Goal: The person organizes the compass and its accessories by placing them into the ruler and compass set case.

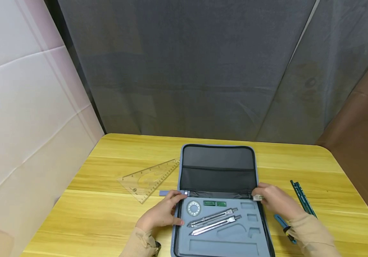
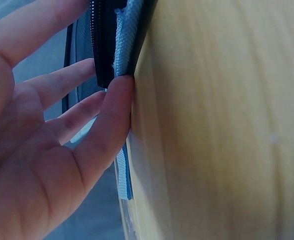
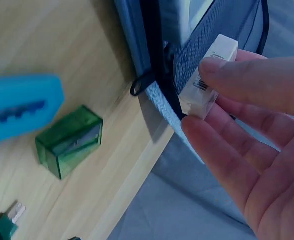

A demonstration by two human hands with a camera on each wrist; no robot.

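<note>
Right wrist view alone shows green sharpener (image 3: 69, 140), pinched eraser (image 3: 207, 76)

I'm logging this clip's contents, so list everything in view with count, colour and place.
Zippered fabric case: one, grey-blue, open at table centre.
Metal compasses: two, silver, in the case's foam tray.
Round protractor: one, clear, upper left of the tray.
Small green pieces: two, green, top of the tray.
Transparent triangle ruler: one, clear, left of the case.
White eraser block: one, white, pinched at the case's right edge.
Green pencil sharpener: one, green, right of the case.
Blue tool: one, blue, beside the sharpener.
Dark green pencils: a few, far right.
Wooden table: one, yellow.
Left hand: on the case's left edge.
Right hand: holding the eraser.
</note>
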